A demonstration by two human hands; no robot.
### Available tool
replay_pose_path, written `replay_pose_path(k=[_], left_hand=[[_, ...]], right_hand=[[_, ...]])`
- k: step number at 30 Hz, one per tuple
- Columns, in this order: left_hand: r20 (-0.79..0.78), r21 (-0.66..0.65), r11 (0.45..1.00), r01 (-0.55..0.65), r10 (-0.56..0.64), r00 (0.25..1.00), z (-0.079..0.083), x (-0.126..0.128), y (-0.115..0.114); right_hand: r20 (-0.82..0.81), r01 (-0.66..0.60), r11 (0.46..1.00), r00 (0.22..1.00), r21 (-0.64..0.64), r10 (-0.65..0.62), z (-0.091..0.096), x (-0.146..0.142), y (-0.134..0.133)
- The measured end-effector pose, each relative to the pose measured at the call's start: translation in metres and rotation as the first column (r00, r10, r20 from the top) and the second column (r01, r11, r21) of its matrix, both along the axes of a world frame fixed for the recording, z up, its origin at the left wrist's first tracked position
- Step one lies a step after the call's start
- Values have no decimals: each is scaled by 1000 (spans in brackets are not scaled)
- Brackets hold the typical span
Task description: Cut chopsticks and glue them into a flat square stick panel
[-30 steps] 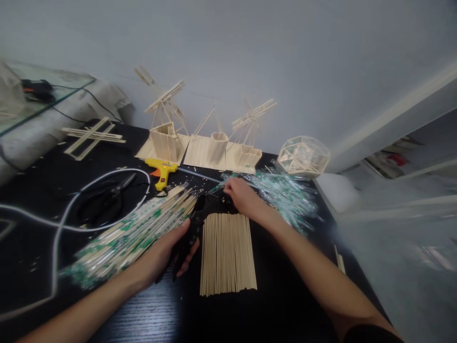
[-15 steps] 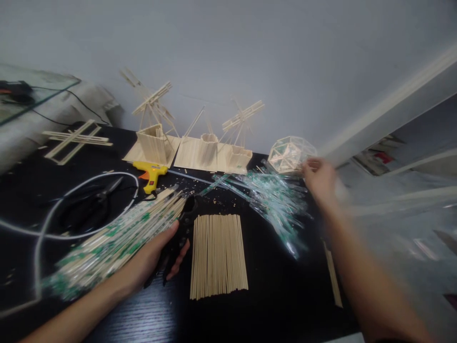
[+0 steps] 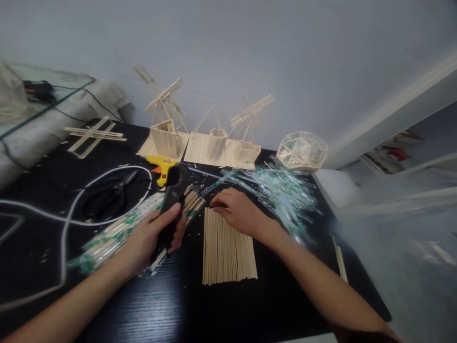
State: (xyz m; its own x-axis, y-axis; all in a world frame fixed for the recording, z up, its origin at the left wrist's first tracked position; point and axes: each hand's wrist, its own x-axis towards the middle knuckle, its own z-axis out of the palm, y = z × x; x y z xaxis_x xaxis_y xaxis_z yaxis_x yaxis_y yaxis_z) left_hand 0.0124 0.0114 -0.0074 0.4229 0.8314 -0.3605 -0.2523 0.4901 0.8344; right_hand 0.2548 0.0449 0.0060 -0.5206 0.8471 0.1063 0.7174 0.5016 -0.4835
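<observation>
My left hand [image 3: 166, 228] is wrapped round a black hand tool [image 3: 174, 186] shaped like pruning shears, its rounded head pointing up. My right hand [image 3: 237, 212] is closed, with bent fingertips at the far end of a flat row of thin wooden sticks [image 3: 228, 257]. Whether a stick is pinched there I cannot tell. Left of that row, partly behind my left hand, lies a bundle of sticks in clear, green-printed wrappers [image 3: 117, 238]. Behind the tool's head rests a yellow glue gun [image 3: 162, 166].
Stick-built windmill models [image 3: 167, 138] stand along the wall, with a faceted stick frame [image 3: 303, 151] at right. Torn wrappers [image 3: 285, 190] are heaped before it. At left lie a white cable [image 3: 66, 238], black scissors [image 3: 110, 195] and a stick cross [image 3: 95, 136].
My right hand has come from beside the faceted frame, left and nearer, to the stick row. My left hand has raised the black tool. The view has shifted slightly.
</observation>
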Motion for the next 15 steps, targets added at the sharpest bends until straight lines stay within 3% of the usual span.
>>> replay_pose_path(k=[3, 5, 10, 15], left_hand=[[-107, 133, 981, -139, 153, 982, 1, -5, 7], [-165, 177, 970, -165, 194, 967, -2, -7, 9], [-315, 307, 946, -107, 207, 926, -12, -10, 10], [-316, 322, 939, -118, 224, 922, -16, -11, 10]], right_hand=[[162, -137, 990, 977, -23, 139, -8, -29, 4], [230, -199, 980, 952, -26, 200, -12, -43, 9], [301, -265, 964, 919, -11, 256, -17, -62, 15], [392, -297, 955, 882, 30, 262, -6, -66, 13]])
